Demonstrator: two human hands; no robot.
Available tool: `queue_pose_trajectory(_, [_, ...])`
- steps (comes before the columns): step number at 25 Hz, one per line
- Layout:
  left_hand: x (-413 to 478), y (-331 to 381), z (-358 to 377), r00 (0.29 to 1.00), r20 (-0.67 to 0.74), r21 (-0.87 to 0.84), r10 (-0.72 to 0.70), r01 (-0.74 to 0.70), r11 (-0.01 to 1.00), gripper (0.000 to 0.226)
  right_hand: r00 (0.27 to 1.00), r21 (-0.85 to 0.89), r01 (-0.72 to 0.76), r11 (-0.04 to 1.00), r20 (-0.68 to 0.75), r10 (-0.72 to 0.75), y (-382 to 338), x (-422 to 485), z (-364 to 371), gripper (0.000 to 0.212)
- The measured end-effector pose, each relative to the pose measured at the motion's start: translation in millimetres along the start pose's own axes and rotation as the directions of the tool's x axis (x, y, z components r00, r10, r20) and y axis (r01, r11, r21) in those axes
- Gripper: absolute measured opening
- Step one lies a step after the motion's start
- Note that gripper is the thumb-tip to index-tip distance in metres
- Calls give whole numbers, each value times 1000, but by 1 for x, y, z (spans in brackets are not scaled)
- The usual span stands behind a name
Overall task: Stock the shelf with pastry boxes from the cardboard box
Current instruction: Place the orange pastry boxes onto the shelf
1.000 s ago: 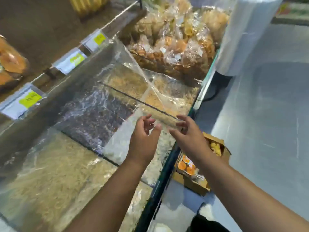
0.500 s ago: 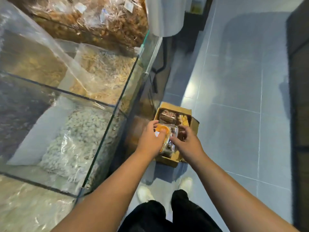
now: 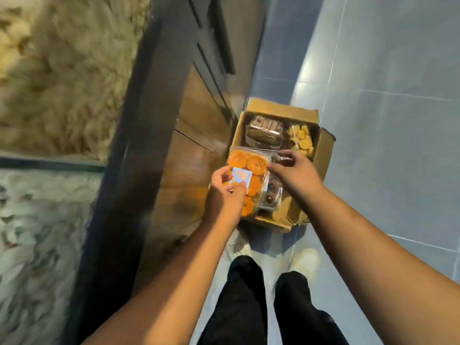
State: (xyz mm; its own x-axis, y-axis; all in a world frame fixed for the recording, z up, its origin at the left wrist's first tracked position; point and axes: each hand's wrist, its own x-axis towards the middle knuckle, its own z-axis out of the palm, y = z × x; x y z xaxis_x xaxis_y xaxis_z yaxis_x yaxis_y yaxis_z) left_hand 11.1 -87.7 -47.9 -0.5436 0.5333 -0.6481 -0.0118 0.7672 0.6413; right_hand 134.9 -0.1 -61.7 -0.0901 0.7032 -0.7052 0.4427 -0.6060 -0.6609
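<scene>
- While the cardboard box (image 3: 323, 150) sits open on the grey floor tiles (image 3: 398, 145) right beside the wooden cabinet front (image 3: 196, 150), both hands are down in it.
- Left hand (image 3: 227, 192) is clamped on the near edge of a clear pastry box (image 3: 249, 170) full of orange pastries, thumb on its blue label (image 3: 241, 176).
- Right hand (image 3: 296, 173) pinches that same pastry box at its far right corner.
- More packs sit deeper inside: a brown one (image 3: 263, 130) and a yellow one (image 3: 300, 139).
</scene>
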Motion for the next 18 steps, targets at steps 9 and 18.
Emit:
queue_pose_trajectory(9, [117,-126,64,851,-315,-248,-421,354,902,79,986,-425,166,890,76,-148,94,151,65,63])
queue_pose_trajectory(18, [124,-147,62,793,-51,-483,-607,512,710,57,989,-497,144,856,60,-132,100,153,79,74])
